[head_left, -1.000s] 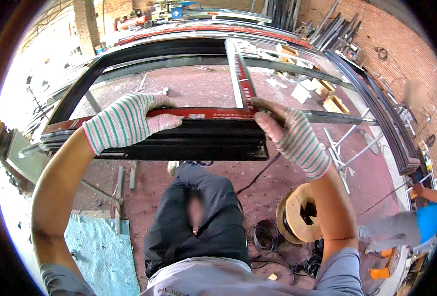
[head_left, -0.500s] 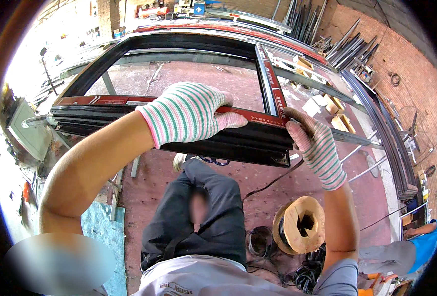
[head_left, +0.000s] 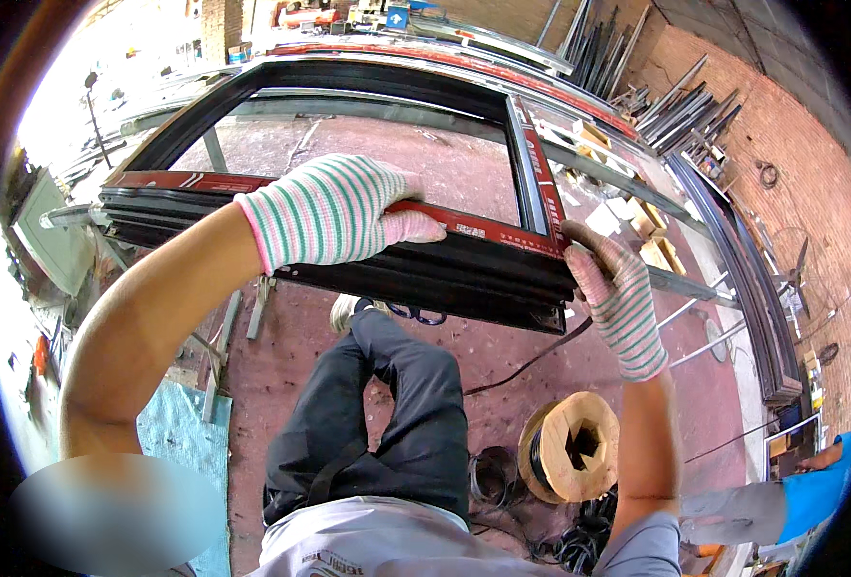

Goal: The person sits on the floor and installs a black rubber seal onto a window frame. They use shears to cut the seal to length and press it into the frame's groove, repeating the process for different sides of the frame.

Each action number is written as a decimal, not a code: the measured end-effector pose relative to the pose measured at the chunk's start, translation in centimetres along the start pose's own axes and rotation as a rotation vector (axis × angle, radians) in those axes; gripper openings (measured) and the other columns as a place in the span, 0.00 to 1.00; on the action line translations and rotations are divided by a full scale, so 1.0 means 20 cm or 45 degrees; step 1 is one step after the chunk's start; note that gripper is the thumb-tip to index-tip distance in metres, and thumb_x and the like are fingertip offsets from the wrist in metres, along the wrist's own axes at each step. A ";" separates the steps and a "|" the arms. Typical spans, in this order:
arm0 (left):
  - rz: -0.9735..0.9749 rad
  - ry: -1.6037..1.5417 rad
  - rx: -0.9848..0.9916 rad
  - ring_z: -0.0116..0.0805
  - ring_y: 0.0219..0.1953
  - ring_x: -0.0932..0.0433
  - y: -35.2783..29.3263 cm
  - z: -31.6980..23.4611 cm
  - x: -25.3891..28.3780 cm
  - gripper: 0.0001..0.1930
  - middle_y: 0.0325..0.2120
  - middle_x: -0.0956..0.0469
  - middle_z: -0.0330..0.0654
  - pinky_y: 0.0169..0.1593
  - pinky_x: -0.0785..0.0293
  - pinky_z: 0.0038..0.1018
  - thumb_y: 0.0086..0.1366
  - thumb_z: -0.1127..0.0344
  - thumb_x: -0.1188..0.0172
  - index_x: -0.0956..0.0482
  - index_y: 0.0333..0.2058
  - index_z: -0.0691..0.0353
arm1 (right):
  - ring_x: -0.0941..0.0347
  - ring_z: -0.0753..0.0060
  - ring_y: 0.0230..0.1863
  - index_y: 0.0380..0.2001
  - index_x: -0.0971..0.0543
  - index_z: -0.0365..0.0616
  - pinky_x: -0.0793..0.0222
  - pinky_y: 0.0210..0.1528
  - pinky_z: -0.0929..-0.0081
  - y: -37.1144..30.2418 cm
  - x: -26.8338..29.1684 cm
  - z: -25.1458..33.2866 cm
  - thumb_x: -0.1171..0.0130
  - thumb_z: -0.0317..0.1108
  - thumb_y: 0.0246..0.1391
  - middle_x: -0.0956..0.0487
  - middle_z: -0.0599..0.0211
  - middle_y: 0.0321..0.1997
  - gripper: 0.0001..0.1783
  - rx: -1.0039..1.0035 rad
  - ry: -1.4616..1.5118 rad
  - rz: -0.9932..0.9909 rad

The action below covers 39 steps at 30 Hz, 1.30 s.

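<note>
A black window frame (head_left: 416, 274) with red protective film along its top faces lies in front of me, its rectangular opening showing the floor below. My left hand (head_left: 334, 212), in a white glove with green and pink stripes, grips the near rail at about its middle. The thumb lies on the red film, and the other fingers go over the inner edge, partly hidden. At the near right corner, my right hand (head_left: 618, 298) in a matching glove has its thumb and fingers closed around the frame's end. Anything small between those fingers is hidden.
A wooden spool (head_left: 579, 447) and coils of black strip (head_left: 584, 539) are on the floor by my right side. Metal bars (head_left: 671, 284) support the frame. Long dark profiles (head_left: 748, 279) stand along the right. A co-worker in a blue top (head_left: 815, 490) is at lower right.
My left hand has slid left along the near rail. The frame's near right corner sits slightly farther right and lower, with my right hand still at it. The whole view has shifted a little.
</note>
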<state>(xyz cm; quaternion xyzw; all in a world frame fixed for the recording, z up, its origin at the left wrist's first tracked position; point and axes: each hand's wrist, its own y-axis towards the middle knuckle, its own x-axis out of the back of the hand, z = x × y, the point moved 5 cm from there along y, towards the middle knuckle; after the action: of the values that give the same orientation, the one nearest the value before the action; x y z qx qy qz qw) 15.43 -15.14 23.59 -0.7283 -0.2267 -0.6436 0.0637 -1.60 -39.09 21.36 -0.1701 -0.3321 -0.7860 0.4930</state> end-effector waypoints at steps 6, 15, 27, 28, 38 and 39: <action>0.046 -0.091 0.010 0.56 0.48 0.18 -0.03 0.03 0.03 0.26 0.42 0.18 0.59 0.53 0.23 0.39 0.70 0.46 0.40 0.19 0.51 0.65 | 0.23 0.79 0.43 0.57 0.21 0.35 0.26 0.50 0.76 -0.02 0.01 0.00 0.39 0.41 0.68 0.15 0.63 0.41 0.23 0.046 -0.038 -0.036; -0.019 0.089 0.022 0.60 0.40 0.18 -0.11 0.11 0.07 0.24 0.35 0.18 0.61 0.47 0.23 0.42 0.69 0.47 0.40 0.18 0.49 0.64 | 0.26 0.82 0.38 0.56 0.19 0.37 0.27 0.44 0.79 0.00 -0.01 -0.05 0.39 0.44 0.68 0.16 0.68 0.37 0.23 0.078 0.006 -0.102; -0.026 0.160 0.087 0.59 0.36 0.17 -0.06 0.05 0.05 0.28 0.31 0.18 0.60 0.41 0.22 0.41 0.67 0.39 0.40 0.16 0.42 0.64 | 0.24 0.80 0.37 0.56 0.19 0.37 0.26 0.45 0.77 0.01 0.00 -0.04 0.40 0.45 0.68 0.16 0.69 0.35 0.24 0.004 -0.046 -0.109; -0.059 0.128 0.068 0.59 0.36 0.17 -0.07 0.07 0.05 0.27 0.31 0.18 0.60 0.42 0.22 0.41 0.67 0.40 0.40 0.16 0.42 0.64 | 0.24 0.80 0.37 0.56 0.19 0.37 0.26 0.45 0.77 0.01 0.00 -0.04 0.40 0.45 0.68 0.16 0.68 0.35 0.24 0.049 -0.067 -0.119; 0.026 -0.027 0.070 0.60 0.44 0.18 -0.23 0.25 0.12 0.27 0.37 0.18 0.62 0.50 0.23 0.42 0.70 0.45 0.42 0.21 0.51 0.66 | 0.25 0.80 0.38 0.56 0.19 0.36 0.26 0.45 0.76 0.01 -0.01 -0.02 0.41 0.43 0.68 0.16 0.67 0.36 0.23 0.048 -0.023 -0.094; 0.033 0.019 0.079 0.60 0.44 0.18 -0.22 0.26 0.12 0.27 0.37 0.19 0.63 0.50 0.23 0.43 0.70 0.45 0.42 0.21 0.51 0.66 | 0.26 0.81 0.37 0.56 0.19 0.36 0.26 0.46 0.77 0.01 0.00 -0.02 0.42 0.43 0.69 0.17 0.67 0.35 0.23 0.011 -0.058 -0.077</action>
<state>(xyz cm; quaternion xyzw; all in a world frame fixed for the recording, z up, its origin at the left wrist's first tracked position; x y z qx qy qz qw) 18.44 -8.60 24.11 -0.7240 -0.2366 -0.6408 0.0961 -1.41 -39.36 21.17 -0.1758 -0.3516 -0.7949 0.4622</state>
